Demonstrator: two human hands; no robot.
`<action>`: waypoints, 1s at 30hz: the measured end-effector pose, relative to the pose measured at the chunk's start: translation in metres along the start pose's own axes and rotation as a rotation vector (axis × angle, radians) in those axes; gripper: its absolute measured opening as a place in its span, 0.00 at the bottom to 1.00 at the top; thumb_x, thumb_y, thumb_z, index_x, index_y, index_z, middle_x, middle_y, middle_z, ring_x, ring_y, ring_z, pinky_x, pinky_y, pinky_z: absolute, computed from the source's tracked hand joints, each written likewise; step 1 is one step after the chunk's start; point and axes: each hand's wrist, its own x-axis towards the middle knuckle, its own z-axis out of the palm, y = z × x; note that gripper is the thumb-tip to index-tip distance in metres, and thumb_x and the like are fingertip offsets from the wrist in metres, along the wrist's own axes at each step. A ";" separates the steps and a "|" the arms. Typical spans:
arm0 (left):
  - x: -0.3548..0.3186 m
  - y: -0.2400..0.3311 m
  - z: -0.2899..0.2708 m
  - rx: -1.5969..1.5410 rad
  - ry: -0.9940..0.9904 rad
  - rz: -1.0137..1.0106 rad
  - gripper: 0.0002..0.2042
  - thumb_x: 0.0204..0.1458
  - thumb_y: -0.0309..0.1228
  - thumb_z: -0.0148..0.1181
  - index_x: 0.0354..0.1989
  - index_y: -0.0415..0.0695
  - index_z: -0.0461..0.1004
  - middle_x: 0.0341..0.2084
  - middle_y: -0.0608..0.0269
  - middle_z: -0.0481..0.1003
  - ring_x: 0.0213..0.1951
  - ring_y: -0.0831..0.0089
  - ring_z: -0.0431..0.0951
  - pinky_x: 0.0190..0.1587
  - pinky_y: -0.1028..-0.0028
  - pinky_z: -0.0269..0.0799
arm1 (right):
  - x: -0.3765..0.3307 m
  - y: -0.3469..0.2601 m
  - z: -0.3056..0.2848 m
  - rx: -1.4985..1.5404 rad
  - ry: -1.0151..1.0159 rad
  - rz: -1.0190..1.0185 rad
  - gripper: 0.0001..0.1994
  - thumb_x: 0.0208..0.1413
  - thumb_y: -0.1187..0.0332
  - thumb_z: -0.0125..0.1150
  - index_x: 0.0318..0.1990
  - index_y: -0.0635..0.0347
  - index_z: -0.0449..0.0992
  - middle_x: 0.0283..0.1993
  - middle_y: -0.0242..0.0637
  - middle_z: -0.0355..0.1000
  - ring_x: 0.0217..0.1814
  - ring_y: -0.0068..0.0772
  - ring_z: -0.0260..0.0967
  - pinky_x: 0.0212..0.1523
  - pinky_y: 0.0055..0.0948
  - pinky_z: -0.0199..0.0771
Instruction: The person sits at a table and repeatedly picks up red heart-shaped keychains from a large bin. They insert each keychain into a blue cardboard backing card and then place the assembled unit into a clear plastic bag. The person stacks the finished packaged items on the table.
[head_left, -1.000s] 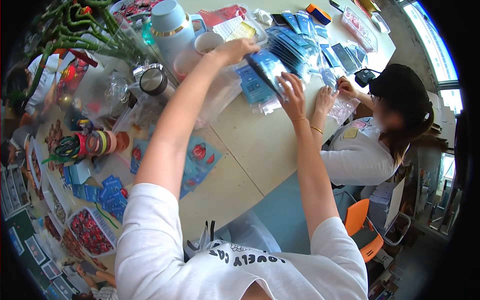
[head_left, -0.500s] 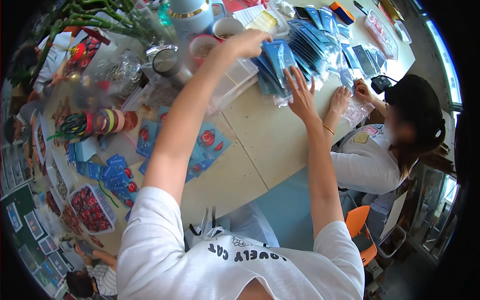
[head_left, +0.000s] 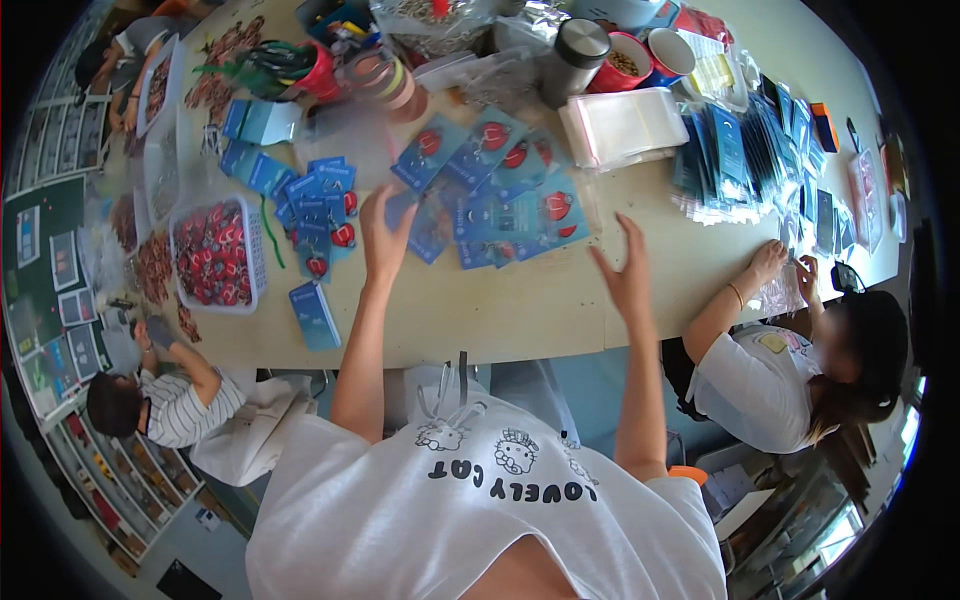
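A spread of clear bags with blue cards and red charms (head_left: 515,225) lies on the table in front of me. At its left edge is my left hand (head_left: 385,235), thumb and fingers apart, with nothing visible in it. My right hand (head_left: 630,280) hovers off the pile's right side, fingers spread and empty. Left of my left hand lie loose blue cards with red charms (head_left: 325,205). A neat stack of blue cards (head_left: 315,315) sits nearer the front edge. Packed blue cards in clear sleeves (head_left: 735,150) stand at the back right, beside a pack of clear bags (head_left: 630,125).
A white basket of red charms (head_left: 215,250) stands at the left. Along the back are a steel flask (head_left: 577,60), a red cup (head_left: 622,65) and tape rolls (head_left: 385,85). A co-worker (head_left: 770,370) sits at the right; another person (head_left: 185,390) works at the left.
Both hands have left the packed blue cards at the back right and come to the bagged cards in front of me. The view has turned left.
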 end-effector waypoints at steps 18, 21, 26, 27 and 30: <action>0.089 -0.023 0.114 0.171 -0.189 0.061 0.30 0.34 0.54 0.72 0.36 0.41 0.70 0.36 0.47 0.68 0.42 0.51 0.67 0.48 0.58 0.63 | -0.031 -0.054 0.133 0.593 0.325 0.992 0.40 0.46 0.52 0.71 0.60 0.66 0.57 0.62 0.51 0.55 0.64 0.43 0.54 0.56 0.41 0.63; 0.105 0.000 0.111 -0.013 -0.505 -0.067 0.34 0.33 0.50 0.74 0.42 0.37 0.70 0.44 0.42 0.69 0.48 0.49 0.68 0.53 0.60 0.64 | -0.002 -0.084 0.134 0.915 0.373 1.131 0.32 0.46 0.56 0.72 0.54 0.62 0.63 0.56 0.43 0.61 0.54 0.31 0.60 0.44 0.34 0.66; 0.138 0.008 0.117 0.036 -0.884 -0.197 0.55 0.20 0.58 0.76 0.55 0.29 0.61 0.51 0.34 0.66 0.57 0.44 0.65 0.58 0.61 0.63 | 0.021 -0.055 0.145 1.007 0.349 1.270 0.26 0.44 0.61 0.74 0.49 0.58 0.70 0.46 0.32 0.69 0.46 0.23 0.64 0.38 0.30 0.64; 0.145 0.012 0.115 0.051 -1.037 -0.204 0.58 0.19 0.60 0.76 0.57 0.29 0.59 0.52 0.33 0.65 0.58 0.44 0.64 0.59 0.61 0.63 | 0.021 -0.053 0.145 1.012 0.313 1.250 0.25 0.43 0.62 0.74 0.48 0.57 0.70 0.44 0.30 0.70 0.45 0.23 0.64 0.38 0.30 0.64; 0.146 0.022 0.120 0.203 -0.986 -0.128 0.62 0.18 0.59 0.76 0.61 0.28 0.54 0.55 0.31 0.63 0.57 0.45 0.66 0.58 0.63 0.64 | 0.025 -0.034 0.151 1.011 0.224 1.174 0.23 0.43 0.63 0.74 0.46 0.52 0.71 0.41 0.26 0.70 0.38 0.21 0.64 0.37 0.26 0.64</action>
